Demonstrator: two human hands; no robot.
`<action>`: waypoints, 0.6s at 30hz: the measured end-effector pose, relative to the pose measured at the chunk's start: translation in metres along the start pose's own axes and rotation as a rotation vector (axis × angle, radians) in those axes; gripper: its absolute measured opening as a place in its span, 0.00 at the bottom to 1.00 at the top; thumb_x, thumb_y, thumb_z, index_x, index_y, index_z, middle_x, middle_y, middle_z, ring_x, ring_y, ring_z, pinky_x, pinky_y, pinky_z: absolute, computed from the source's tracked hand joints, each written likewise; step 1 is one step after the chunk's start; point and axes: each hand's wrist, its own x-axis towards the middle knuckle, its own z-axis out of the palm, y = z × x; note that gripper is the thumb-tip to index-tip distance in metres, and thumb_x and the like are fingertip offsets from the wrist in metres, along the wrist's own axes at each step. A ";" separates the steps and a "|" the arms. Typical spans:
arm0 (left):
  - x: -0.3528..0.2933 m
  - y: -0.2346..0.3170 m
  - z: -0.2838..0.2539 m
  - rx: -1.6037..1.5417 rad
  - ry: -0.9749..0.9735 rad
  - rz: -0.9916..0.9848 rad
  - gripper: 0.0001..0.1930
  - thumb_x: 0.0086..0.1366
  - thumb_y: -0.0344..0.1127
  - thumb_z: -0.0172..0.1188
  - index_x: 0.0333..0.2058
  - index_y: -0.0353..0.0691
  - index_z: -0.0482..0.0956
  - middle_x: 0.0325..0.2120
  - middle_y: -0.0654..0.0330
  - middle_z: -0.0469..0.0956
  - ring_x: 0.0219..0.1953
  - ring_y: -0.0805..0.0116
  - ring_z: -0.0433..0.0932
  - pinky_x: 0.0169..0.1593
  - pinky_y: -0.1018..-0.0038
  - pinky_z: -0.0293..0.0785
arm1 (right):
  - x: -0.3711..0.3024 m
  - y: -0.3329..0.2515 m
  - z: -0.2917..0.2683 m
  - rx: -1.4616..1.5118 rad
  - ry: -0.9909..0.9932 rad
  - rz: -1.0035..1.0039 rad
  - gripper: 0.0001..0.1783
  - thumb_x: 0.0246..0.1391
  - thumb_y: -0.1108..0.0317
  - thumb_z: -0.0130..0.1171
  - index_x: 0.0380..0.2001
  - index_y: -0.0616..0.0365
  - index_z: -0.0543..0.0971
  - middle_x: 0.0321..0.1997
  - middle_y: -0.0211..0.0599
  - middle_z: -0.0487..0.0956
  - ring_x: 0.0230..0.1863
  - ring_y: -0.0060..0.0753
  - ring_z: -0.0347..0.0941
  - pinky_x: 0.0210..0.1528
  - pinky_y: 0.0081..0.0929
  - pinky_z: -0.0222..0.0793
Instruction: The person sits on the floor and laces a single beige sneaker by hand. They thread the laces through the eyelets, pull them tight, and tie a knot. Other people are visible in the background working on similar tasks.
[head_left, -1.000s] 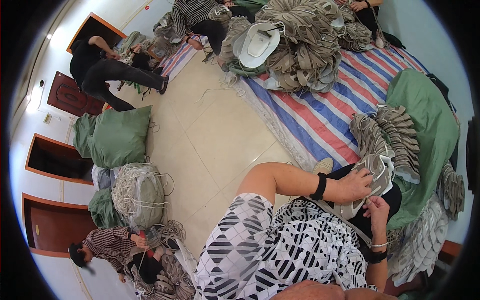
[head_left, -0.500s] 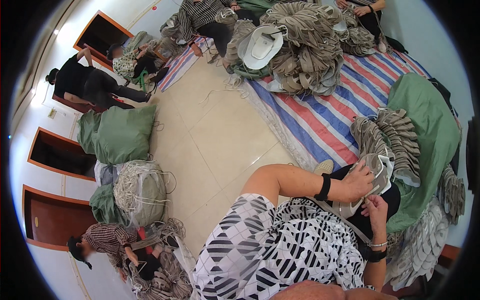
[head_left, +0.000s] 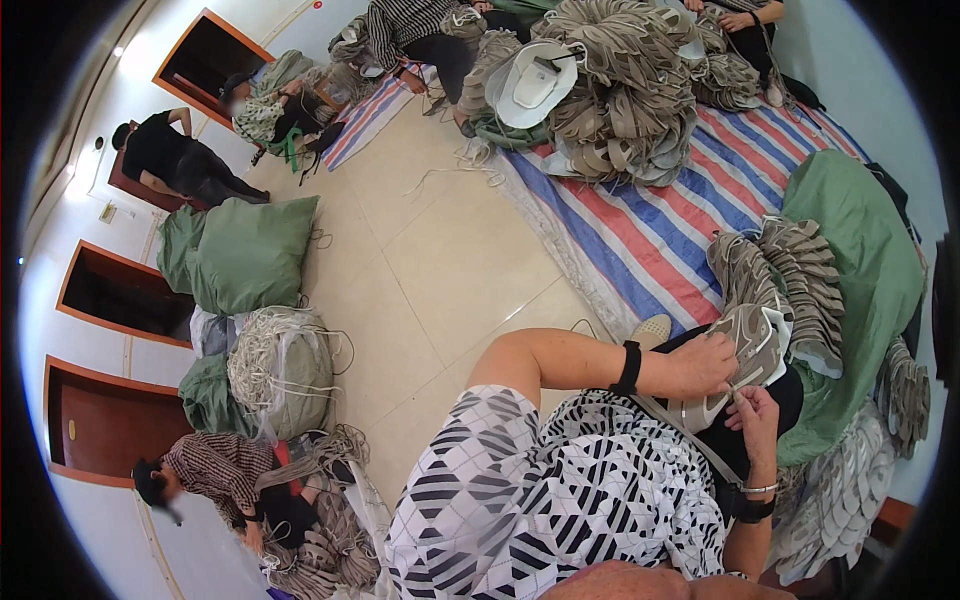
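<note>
The left hand (head_left: 698, 366) grasps a curved taupe-and-white shoe upper (head_left: 757, 343) over a dark-clad lap (head_left: 788, 402), while the right hand (head_left: 753, 418) pinches its fingers together at the upper's near edge. Layered uppers (head_left: 797, 265) fan out beside rumpled green fabric (head_left: 858, 235), far right.

Right of the grip, green sheeting (head_left: 860, 250); above it, a tarpaulin (head_left: 640, 235) striped red, white and blue. Left of the grip, beyond beige floor tiles (head_left: 415, 270), a bulging green sack (head_left: 255, 255) stands just above a bundle of pale cords (head_left: 262, 365). Farther left, a reddish-brown door (head_left: 125, 425); at far upper left, a standing person in black (head_left: 160, 150).
</note>
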 end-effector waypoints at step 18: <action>0.032 0.007 0.028 0.191 -0.424 -0.059 0.13 0.53 0.46 0.59 0.22 0.44 0.83 0.21 0.57 0.81 0.28 0.58 0.81 0.34 0.62 0.70 | 0.003 0.002 -0.006 0.010 -0.068 0.026 0.08 0.59 0.69 0.52 0.37 0.62 0.74 0.25 0.31 0.77 0.19 0.19 0.72 0.21 0.14 0.65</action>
